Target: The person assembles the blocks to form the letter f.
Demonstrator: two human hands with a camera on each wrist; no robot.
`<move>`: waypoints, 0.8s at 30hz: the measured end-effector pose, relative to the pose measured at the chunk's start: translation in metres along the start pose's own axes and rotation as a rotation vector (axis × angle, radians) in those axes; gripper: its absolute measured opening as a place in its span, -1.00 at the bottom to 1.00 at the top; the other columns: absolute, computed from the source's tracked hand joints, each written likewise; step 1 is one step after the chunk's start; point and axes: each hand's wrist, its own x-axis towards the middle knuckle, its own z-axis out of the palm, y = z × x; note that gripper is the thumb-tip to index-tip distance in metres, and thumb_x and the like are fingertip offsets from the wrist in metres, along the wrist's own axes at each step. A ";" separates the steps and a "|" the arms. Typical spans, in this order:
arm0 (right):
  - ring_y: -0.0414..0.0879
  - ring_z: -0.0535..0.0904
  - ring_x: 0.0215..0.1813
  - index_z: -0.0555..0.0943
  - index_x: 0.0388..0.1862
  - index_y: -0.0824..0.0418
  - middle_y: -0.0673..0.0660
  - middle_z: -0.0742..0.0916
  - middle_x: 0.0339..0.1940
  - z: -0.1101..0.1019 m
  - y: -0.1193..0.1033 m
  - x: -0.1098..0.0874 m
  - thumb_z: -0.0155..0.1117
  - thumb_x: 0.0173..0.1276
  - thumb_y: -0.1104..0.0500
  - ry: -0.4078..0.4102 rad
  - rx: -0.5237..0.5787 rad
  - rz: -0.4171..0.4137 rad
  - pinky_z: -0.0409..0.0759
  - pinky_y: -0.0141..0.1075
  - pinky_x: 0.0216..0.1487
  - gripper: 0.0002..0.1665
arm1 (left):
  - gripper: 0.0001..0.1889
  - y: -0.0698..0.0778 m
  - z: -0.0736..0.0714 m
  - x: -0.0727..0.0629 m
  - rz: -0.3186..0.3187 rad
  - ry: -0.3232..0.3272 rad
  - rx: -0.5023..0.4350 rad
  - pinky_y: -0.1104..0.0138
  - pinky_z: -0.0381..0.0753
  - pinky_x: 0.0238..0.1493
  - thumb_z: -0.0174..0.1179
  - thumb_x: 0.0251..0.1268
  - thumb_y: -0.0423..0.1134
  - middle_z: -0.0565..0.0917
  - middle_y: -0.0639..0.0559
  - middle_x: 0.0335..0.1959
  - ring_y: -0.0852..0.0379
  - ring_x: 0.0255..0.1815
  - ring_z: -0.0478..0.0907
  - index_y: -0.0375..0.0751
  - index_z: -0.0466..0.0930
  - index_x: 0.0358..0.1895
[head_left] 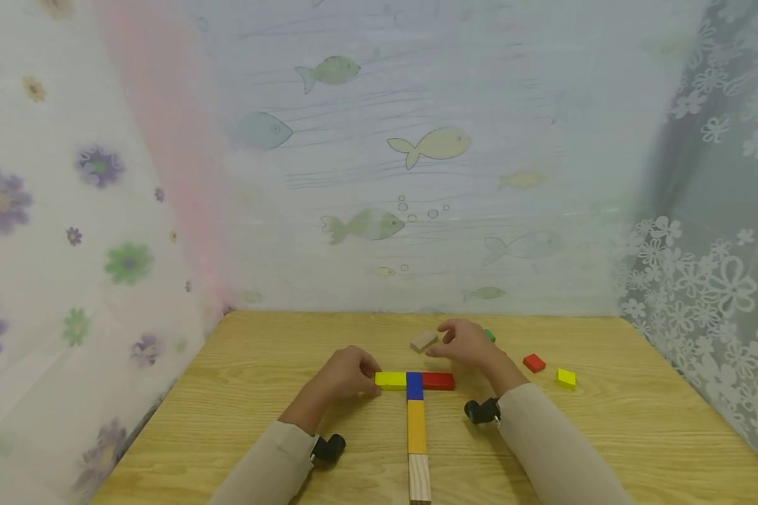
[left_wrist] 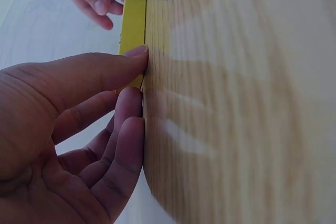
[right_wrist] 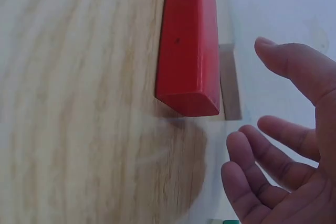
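My left hand (head_left: 347, 375) pinches the outer end of a yellow block (head_left: 391, 381) between thumb and fingers, as the left wrist view shows. That block lies against a blue block (head_left: 415, 386), with a red block (head_left: 439, 381) on the blue one's other side. Below the blue block, an orange block (head_left: 417, 428) and a striped wooden block (head_left: 420, 477) continue in a line toward me. My right hand (head_left: 469, 344) is spread beyond the red block, its thumb and fingers apart with nothing between them. Nearest to it lies a plain wooden block (head_left: 424, 341), apart from the fingertips.
Behind the right hand a green block (head_left: 489, 336) is partly hidden. Farther right on the wooden table (head_left: 638, 421) lie a small red block (head_left: 533, 362) and a small yellow block (head_left: 566, 379). A fish-patterned curtain (head_left: 366, 168) hangs behind the table's back edge.
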 end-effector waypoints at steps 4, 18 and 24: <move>0.07 0.68 0.05 0.55 0.36 0.29 0.21 0.74 0.09 0.001 0.002 0.004 0.57 0.21 -0.15 -0.002 0.008 0.012 0.69 0.00 0.13 -0.14 | -0.58 0.000 0.000 0.001 0.003 0.001 0.003 0.18 0.67 -0.14 0.61 0.02 -0.29 0.73 0.03 -0.22 0.12 -0.23 0.58 -0.24 0.78 0.02; 0.01 0.65 -0.07 0.73 0.03 0.29 0.13 0.76 -0.02 0.014 -0.006 0.015 0.60 0.11 -0.29 0.016 -0.022 0.105 0.70 -0.06 -0.03 -0.24 | -0.58 0.000 -0.001 -0.001 -0.006 0.006 0.006 0.19 0.66 -0.14 0.61 0.03 -0.27 0.72 0.05 -0.23 0.13 -0.25 0.58 -0.22 0.79 0.02; -0.02 0.53 -0.26 0.72 -0.24 0.23 0.05 0.63 -0.35 0.019 -0.009 0.020 0.67 -0.01 -0.31 0.057 -0.036 0.157 0.55 -0.20 -0.26 -0.32 | -0.58 -0.002 0.000 0.002 -0.005 0.007 0.007 0.22 0.66 -0.19 0.62 0.02 -0.27 0.71 0.07 -0.26 0.13 -0.28 0.58 -0.22 0.79 0.00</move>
